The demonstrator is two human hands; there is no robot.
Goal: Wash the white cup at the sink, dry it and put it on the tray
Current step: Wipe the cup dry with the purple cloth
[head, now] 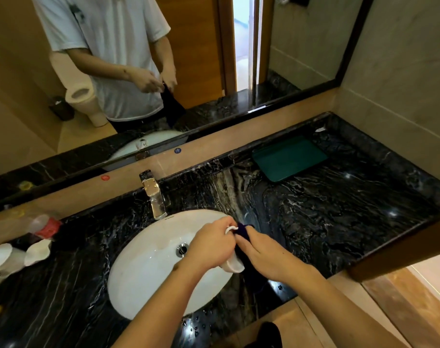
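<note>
There is one view only, from the person's head, looking forward and steeply down over the dark marble counter [314,217]. It sits close above the white sink [148,267], with the forearms reaching in from the bottom edge. Its wide angle also takes in the wall mirror [214,46] behind the tap [153,194].

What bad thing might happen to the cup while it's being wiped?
The white cup is held in the air by the left hand above the sink rim, so a slip might chip it. The right hand rubs it with a dark cloth. The green tray sits well off to the right across wet-looking counter, so carrying could be slippery.
</note>
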